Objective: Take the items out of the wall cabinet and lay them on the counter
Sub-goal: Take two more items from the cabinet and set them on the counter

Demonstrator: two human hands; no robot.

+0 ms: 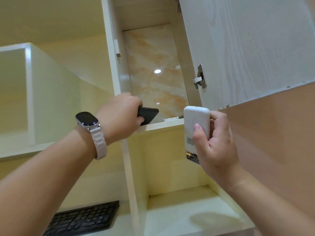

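Note:
The wall cabinet (170, 126) stands open above me, with a marbled back wall. My left hand (119, 114), a watch on its wrist, grips a flat black item (150, 114) at the front edge of the cabinet shelf. My right hand (216, 142) holds a white rounded rectangular device (196, 120) upright just below and to the right of that shelf edge, thumb across its face. A small white object (171, 118) lies further back on the shelf, mostly hidden.
The cabinet door (247, 48) hangs open to the right, its hinge (200, 77) showing. Open cubbies sit to the left and below. A black keyboard (81, 218) lies on the pale counter (187, 218) at the bottom.

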